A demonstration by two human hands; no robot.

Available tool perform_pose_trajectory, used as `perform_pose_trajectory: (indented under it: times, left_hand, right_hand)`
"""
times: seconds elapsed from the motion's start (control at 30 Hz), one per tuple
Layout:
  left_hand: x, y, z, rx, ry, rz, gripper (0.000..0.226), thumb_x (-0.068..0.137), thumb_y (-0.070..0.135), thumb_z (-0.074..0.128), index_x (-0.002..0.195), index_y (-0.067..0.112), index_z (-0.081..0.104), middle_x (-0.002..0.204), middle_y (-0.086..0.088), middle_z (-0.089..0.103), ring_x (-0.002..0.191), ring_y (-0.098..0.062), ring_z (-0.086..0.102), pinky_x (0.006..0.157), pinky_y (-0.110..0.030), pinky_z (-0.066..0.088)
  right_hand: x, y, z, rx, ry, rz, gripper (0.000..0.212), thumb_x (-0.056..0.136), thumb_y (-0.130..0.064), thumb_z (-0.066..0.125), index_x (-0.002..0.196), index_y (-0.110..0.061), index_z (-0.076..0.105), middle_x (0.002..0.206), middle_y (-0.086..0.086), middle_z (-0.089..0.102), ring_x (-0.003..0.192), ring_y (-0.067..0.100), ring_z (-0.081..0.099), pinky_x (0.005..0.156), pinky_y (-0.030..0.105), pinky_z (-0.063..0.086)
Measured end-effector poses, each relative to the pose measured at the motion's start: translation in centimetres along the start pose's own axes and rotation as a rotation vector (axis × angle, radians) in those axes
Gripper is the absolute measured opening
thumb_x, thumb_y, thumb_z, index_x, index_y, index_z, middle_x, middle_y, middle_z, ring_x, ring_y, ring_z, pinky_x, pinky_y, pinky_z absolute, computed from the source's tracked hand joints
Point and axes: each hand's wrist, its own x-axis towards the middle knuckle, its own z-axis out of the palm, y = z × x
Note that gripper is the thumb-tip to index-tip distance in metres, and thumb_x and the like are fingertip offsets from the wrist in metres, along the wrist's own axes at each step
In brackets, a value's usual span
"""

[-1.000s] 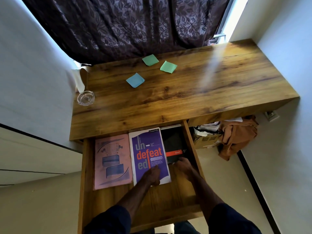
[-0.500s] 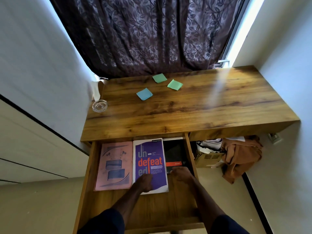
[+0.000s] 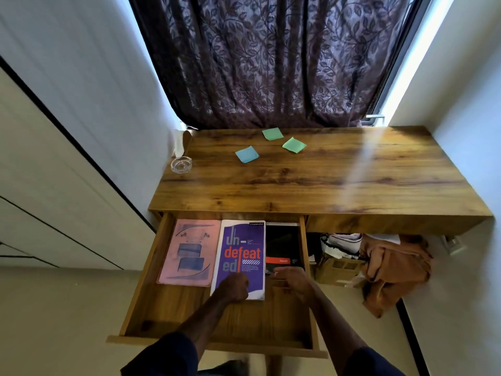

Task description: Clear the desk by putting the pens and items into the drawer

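Wooden drawer (image 3: pixel 168 308) open: left hand (image 3: pixel 233 288) fisted on purple book (image 3: pixel 241 248), right hand (image 3: pixel 294 280) blurred by black notebook (image 3: pixel 282 244), grip unclear

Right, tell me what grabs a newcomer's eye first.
The open wooden drawer at the desk's near left holds a pink booklet, a purple "undefeated" notebook under the left hand, and a black spiral notebook by the right hand. One blue square sticky note and two green square sticky notes lie on the wooden desktop below a dark leaf-patterned curtain.

Open wooden drawer (image 3: pixel 168 316) holding three books (image 3: pixel 241 248), sticky notes (image 3: pixel 247 154) on desk (image 3: pixel 325 180)
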Motion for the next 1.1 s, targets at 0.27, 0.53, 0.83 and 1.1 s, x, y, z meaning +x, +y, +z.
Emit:
perform_pose_trajectory:
  times: [0.27,0.53,0.83,1.1]
  left_hand:
    - [-1.3,2.2,0.0,-0.024,0.122,0.139,0.022,0.097,0.013,0.059,0.118,0.011,0.068,0.119,-0.007,0.068,0.112,-0.022,0.063,0.094,-0.034,0.054]
    - [-2.5,5.9,1.4,-0.11,0.165,0.231,0.018,0.094,0.015,0.058,0.107,0.014,0.071,0.105,-0.001,0.072,0.098,-0.015,0.066,0.088,-0.034,0.058]
    - [1.4,12.0,0.6,-0.117,0.157,0.209,0.021,0.089,0.019,0.059,0.101,0.016,0.076,0.103,-0.001,0.075,0.096,-0.016,0.069,0.085,-0.033,0.056]
    - [10.9,23.1,-1.9,-0.332,0.311,0.012,0.027,0.071,0.035,0.049,0.081,0.032,0.073,0.09,0.009,0.076,0.087,-0.014,0.072,0.08,-0.031,0.058]
  right_hand:
    - [-3.4,-0.3,0.0,-0.003,0.117,-0.057,0.02,0.099,-0.018,0.058,0.117,-0.012,0.065,0.111,0.01,0.074,0.098,0.025,0.073,0.076,0.035,0.058]
    - [-6.6,0.1,-3.1,-0.044,0.134,-0.064,0.018,0.097,-0.017,0.062,0.113,-0.016,0.069,0.101,0.004,0.077,0.09,0.019,0.075,0.088,0.044,0.058]
    - [-3.4,-4.1,-10.1,-0.034,0.071,-0.083,0.018,0.099,-0.01,0.057,0.112,-0.007,0.068,0.1,0.013,0.077,0.087,0.026,0.074,0.073,0.038,0.058]
    - [0.8,-13.2,-20.7,-0.018,-0.068,-0.051,0.019,0.103,-0.005,0.045,0.102,-0.005,0.064,0.083,0.011,0.074,0.06,0.016,0.068,0.049,0.02,0.052]
